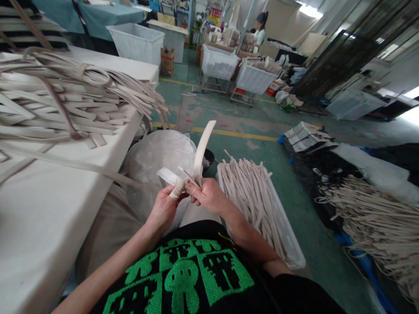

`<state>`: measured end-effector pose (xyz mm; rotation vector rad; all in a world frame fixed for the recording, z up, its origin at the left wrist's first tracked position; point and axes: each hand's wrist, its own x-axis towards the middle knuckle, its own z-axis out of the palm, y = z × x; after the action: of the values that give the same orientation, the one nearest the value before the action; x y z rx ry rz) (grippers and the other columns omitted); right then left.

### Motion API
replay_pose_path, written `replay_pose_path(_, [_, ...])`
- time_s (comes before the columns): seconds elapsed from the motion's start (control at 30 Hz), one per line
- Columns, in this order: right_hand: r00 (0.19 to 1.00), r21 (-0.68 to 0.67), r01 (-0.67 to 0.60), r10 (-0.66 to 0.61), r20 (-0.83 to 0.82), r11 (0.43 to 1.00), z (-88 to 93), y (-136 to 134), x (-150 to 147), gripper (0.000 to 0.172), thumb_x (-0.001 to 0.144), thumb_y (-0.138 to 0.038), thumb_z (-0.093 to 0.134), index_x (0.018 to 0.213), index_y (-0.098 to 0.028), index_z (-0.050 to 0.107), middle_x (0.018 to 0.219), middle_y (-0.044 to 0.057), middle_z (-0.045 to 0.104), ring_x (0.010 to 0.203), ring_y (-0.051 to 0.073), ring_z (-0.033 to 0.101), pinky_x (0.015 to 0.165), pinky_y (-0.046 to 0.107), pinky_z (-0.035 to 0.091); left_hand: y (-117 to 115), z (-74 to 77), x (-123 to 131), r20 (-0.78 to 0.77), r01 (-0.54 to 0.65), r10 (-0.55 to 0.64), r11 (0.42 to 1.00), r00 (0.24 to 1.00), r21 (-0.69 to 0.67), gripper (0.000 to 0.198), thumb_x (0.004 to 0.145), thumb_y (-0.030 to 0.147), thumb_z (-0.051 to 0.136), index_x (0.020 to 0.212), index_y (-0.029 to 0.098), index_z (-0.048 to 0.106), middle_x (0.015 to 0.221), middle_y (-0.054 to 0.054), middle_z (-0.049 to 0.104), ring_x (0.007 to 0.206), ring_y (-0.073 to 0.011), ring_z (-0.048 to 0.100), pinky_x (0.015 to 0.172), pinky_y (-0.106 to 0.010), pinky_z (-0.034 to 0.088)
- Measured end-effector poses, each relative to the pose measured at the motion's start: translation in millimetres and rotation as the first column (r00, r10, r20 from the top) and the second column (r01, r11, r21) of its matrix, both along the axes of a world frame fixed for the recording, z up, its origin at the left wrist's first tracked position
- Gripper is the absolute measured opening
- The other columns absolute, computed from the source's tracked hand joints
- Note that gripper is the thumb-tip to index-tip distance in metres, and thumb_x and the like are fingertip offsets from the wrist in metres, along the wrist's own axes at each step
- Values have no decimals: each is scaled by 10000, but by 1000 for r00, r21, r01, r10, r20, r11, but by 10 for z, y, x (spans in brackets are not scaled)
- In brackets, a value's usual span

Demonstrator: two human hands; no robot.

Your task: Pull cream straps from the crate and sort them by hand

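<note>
A pale fabric strap point(203, 150) curves up from between my two hands, and a shorter white end of strap point(168, 175) sticks out to the left. My left hand point(164, 206) is closed on the strap, with a beige wrapping point(177, 190) on one of its digits. Close against it, my right hand point(211, 195) pinches at the same spot. A thin pointed piece point(187, 174) rises beside the right fingertips; whether it is a tool or a strap edge, I cannot make out. The fingers hide where the strap is gripped.
On the left, a white-covered table point(62, 192) carries piled straps point(81, 100). A plastic-lined round container point(157, 152) stands ahead of me. To my right is a white bin point(296, 255) of narrow strips point(252, 192). Bundled cords point(369, 213) lie farther right. A person point(259, 32) is at the back.
</note>
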<state>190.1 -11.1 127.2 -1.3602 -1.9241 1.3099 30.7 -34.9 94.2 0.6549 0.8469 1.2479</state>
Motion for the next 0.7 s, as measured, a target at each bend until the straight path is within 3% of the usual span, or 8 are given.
replay_pose_path(0.13, [971,43,88,-76,-228,995,-81,173,57,473,979,-575,523,1012,-170,765,908,61,765,558,102,600,503,223,459,21,74,-132,9,-64,65,996,998,-68,440,664,536,879,867,149,821,925,-114,802,847,-223,714,802,-326,542])
replay_pose_path(0.2, [930,71,110,-78,-360,991,-155,266,57,403,946,-536,586,1083,-205,769,1170,75,747,731,135,671,540,228,495,13,120,-191,63,18,-10,991,998,-131,428,633,520,901,836,153,819,897,-118,803,850,-234,724,798,-328,551])
replay_pose_path(0.27, [888,96,41,8,-460,995,-239,341,-1,338,896,-479,669,1105,-237,778,1340,63,685,998,186,694,700,258,559,-20,152,-195,115,137,-118,976,986,-171,417,618,500,915,827,152,817,843,-114,799,801,-228,727,778,-326,557])
replay_pose_path(0.33, [861,111,-47,97,-500,993,-310,388,-86,285,877,-427,701,1078,-248,795,1360,52,679,1155,209,658,892,304,549,-63,147,-161,144,222,-197,958,970,-180,417,619,488,921,835,148,815,808,-109,793,762,-217,723,757,-314,557])
replay_pose_path(0.4, [861,103,-83,123,-493,991,-348,404,-150,253,878,-418,700,1014,-235,809,1250,55,735,1118,205,673,935,320,528,-93,87,-131,169,279,-249,941,954,-190,420,627,492,919,829,141,806,791,-110,786,753,-214,724,744,-303,557])
replay_pose_path(0.57, [896,-19,50,-53,-442,999,-291,281,-72,364,798,-530,743,767,-168,758,814,58,765,644,140,636,618,265,512,-35,-357,-142,340,390,-254,812,906,-434,618,856,709,610,960,115,749,930,-164,781,735,-208,737,633,-280,563])
replay_pose_path(0.63, [896,-109,96,-134,-424,989,-246,155,55,405,757,-555,773,714,-158,707,717,55,738,510,108,553,509,246,454,51,-607,-144,375,349,-144,747,916,-566,622,944,679,480,1028,104,701,945,-170,771,768,-212,750,644,-284,579])
replay_pose_path(0.7, [902,-212,107,-185,-389,971,-202,-5,230,433,748,-580,772,724,-159,673,659,49,719,446,91,501,442,226,388,179,-828,-141,329,220,18,710,944,-669,542,1015,568,416,1047,88,665,854,-152,756,714,-201,741,635,-279,582])
